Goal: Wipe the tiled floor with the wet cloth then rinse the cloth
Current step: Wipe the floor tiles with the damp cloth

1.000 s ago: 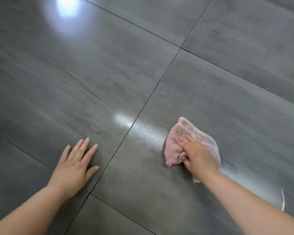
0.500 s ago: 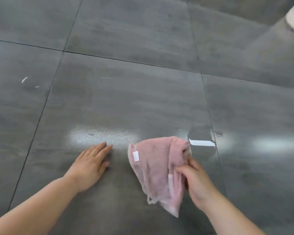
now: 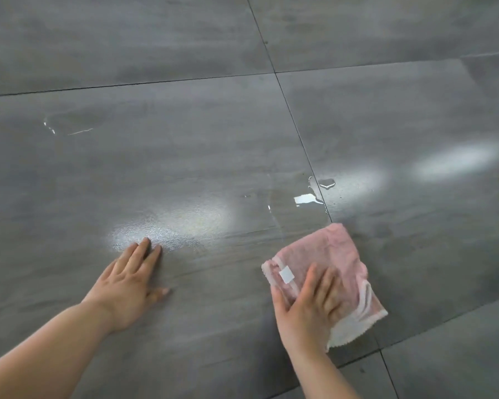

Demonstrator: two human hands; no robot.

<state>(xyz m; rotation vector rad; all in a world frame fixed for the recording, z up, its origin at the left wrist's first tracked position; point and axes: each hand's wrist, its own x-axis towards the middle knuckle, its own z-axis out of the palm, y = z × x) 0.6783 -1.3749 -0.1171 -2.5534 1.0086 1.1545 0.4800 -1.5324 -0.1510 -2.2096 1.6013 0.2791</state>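
A pink cloth (image 3: 333, 251) with a pale edge and a small white label lies spread flat on the grey tiled floor (image 3: 185, 145), at the lower right. My right hand (image 3: 308, 306) presses down on its near half, palm flat and fingers spread. My left hand (image 3: 130, 283) rests flat on the bare tile to the left, fingers together, bearing my weight. A wet streaked patch of floor runs between the two hands.
A small puddle (image 3: 326, 183) and water drops sit on the grout line just beyond the cloth. Dark grout lines cross the floor. Bright light reflections lie on the wet tiles at centre and right.
Half a second ago my right hand pinched the cloth and held it lifted and hanging. Now the cloth lies flat on the tile with my palm on top. The view shifted right.
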